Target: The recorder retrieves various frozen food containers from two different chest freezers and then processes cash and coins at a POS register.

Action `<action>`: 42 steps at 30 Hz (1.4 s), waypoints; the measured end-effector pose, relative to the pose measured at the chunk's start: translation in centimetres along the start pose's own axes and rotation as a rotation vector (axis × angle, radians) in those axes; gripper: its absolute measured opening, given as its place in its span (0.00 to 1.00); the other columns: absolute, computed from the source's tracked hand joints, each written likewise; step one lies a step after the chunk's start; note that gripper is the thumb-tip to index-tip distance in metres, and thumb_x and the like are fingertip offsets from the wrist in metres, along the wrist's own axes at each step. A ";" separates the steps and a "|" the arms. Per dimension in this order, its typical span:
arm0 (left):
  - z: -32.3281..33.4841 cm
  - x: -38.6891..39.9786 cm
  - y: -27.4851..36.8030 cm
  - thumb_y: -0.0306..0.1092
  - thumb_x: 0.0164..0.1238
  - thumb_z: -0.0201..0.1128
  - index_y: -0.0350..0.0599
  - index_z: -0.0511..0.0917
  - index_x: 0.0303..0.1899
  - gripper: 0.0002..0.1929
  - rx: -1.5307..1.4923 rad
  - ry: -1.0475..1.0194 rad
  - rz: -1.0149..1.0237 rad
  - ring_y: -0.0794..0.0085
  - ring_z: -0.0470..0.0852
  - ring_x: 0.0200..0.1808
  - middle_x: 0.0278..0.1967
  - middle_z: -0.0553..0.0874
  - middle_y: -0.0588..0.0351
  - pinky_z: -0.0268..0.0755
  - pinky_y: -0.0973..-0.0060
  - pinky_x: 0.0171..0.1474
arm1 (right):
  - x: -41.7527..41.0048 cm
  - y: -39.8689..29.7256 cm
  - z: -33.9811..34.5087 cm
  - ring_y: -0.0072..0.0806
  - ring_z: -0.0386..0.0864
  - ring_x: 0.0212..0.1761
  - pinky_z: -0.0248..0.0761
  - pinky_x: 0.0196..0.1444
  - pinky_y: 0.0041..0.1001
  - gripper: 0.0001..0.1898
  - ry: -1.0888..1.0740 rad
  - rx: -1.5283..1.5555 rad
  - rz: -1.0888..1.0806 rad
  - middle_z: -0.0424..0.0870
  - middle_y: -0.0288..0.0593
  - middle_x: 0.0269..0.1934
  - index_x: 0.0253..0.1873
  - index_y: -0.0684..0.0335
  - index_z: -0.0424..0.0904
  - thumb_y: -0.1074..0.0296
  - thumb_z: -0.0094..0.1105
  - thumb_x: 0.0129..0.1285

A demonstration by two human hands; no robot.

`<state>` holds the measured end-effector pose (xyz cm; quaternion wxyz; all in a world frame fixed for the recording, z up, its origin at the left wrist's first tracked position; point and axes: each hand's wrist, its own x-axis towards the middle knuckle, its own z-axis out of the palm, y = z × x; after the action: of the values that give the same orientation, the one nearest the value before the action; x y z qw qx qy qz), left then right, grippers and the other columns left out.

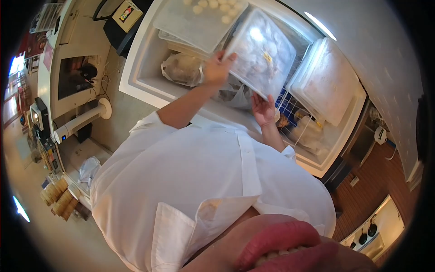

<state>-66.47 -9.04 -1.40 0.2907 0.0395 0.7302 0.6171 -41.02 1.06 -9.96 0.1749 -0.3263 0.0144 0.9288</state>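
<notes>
A translucent lidded plastic container (268, 51) is tilted over the inside of a white chest freezer (146, 73); frosted contents show dimly through it. My left hand (217, 69) grips its left edge, thumb on top. At the near corner, my right hand (263, 110) is palm up with its fingers against the underside. Left of it lies another translucent container (200, 29) with pale round balls (217, 6) inside. Below my left hand sits a knotted plastic bag (181, 69), and a second plastic bag (234, 93) is between my hands.
Right of my right hand is a white wire basket (287, 108) holding bagged goods (307, 132). Stacked frosted containers (326, 74) rest at the freezer's right end. A black chair (117, 37) stands by the freezer's left side, near a white cylindrical appliance (81, 119) and loose cables (105, 78).
</notes>
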 end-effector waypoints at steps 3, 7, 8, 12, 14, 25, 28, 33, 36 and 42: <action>-4.8 0.5 4.1 0.42 0.72 0.74 0.37 0.86 0.47 0.16 -0.131 0.150 0.070 0.79 0.80 0.39 0.37 0.87 0.61 0.74 0.75 0.46 | 0.9 2.0 4.9 0.40 0.79 0.70 0.68 0.78 0.45 0.21 -0.161 -0.146 0.081 0.84 0.49 0.64 0.64 0.64 0.80 0.55 0.63 0.75; -12.4 5.8 5.7 0.45 0.74 0.72 0.36 0.86 0.46 0.18 -0.138 0.206 0.129 0.78 0.82 0.43 0.43 0.88 0.58 0.75 0.75 0.50 | 5.6 5.5 11.8 0.40 0.77 0.71 0.69 0.76 0.44 0.18 -0.180 -0.247 0.100 0.84 0.48 0.64 0.62 0.62 0.79 0.59 0.62 0.76; -13.6 7.5 6.3 0.46 0.74 0.71 0.36 0.86 0.48 0.19 -0.240 0.219 0.126 0.75 0.84 0.45 0.44 0.89 0.57 0.77 0.73 0.52 | 7.0 6.7 13.9 0.40 0.78 0.70 0.69 0.75 0.43 0.17 -0.168 -0.260 0.081 0.83 0.48 0.64 0.62 0.63 0.79 0.60 0.62 0.76; -18.8 13.4 5.8 0.48 0.76 0.69 0.34 0.83 0.55 0.22 -0.400 0.252 0.098 0.64 0.89 0.51 0.49 0.89 0.51 0.81 0.64 0.59 | 12.7 11.6 16.7 0.39 0.75 0.74 0.69 0.74 0.41 0.23 -0.242 -0.297 0.098 0.81 0.46 0.68 0.70 0.63 0.74 0.57 0.60 0.78; -21.9 15.6 4.0 0.48 0.76 0.69 0.37 0.81 0.59 0.23 -0.433 0.232 0.097 0.62 0.90 0.51 0.52 0.89 0.51 0.83 0.62 0.57 | 13.7 13.3 18.7 0.36 0.78 0.71 0.73 0.70 0.40 0.22 -0.162 -0.393 0.121 0.82 0.48 0.67 0.67 0.65 0.76 0.57 0.62 0.77; -23.9 22.3 2.0 0.48 0.73 0.72 0.32 0.76 0.63 0.30 -0.172 0.383 0.062 0.58 0.89 0.52 0.49 0.88 0.47 0.83 0.59 0.58 | 19.8 2.0 -4.0 0.45 0.78 0.64 0.73 0.70 0.49 0.25 0.636 -0.184 0.135 0.80 0.50 0.61 0.68 0.70 0.70 0.54 0.49 0.81; -24.5 23.6 1.2 0.45 0.77 0.67 0.36 0.72 0.67 0.28 0.013 0.552 0.171 0.61 0.87 0.45 0.52 0.84 0.47 0.83 0.63 0.46 | 21.7 0.5 -4.7 0.48 0.69 0.73 0.66 0.74 0.55 0.29 0.715 0.050 0.036 0.71 0.53 0.70 0.73 0.69 0.65 0.50 0.44 0.82; -23.0 23.1 1.5 0.46 0.72 0.70 0.43 0.41 0.80 0.49 -0.023 0.603 0.100 0.59 0.84 0.51 0.65 0.72 0.40 0.81 0.61 0.43 | 24.2 1.3 -5.2 0.46 0.60 0.78 0.59 0.76 0.52 0.32 0.533 0.355 -0.189 0.60 0.51 0.78 0.79 0.57 0.60 0.43 0.44 0.81; -19.2 19.7 -0.4 0.45 0.72 0.71 0.51 0.42 0.81 0.49 0.098 0.766 -0.085 0.57 0.81 0.55 0.64 0.73 0.41 0.79 0.57 0.49 | 22.2 1.3 -3.8 0.40 0.69 0.66 0.66 0.67 0.43 0.33 0.748 0.195 -0.261 0.69 0.45 0.70 0.75 0.51 0.65 0.36 0.48 0.77; -17.1 18.0 -3.7 0.47 0.81 0.60 0.51 0.42 0.81 0.41 -0.234 0.424 0.236 0.54 0.74 0.68 0.72 0.69 0.42 0.72 0.53 0.68 | 20.1 0.1 0.0 0.33 0.73 0.49 0.68 0.55 0.35 0.40 0.879 0.046 -0.136 0.75 0.34 0.51 0.66 0.48 0.75 0.20 0.51 0.64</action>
<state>-88.33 -17.46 -10.41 0.0598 -0.0394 0.6887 0.7215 -55.69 7.29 -22.28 0.2202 -0.6862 0.0866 0.6879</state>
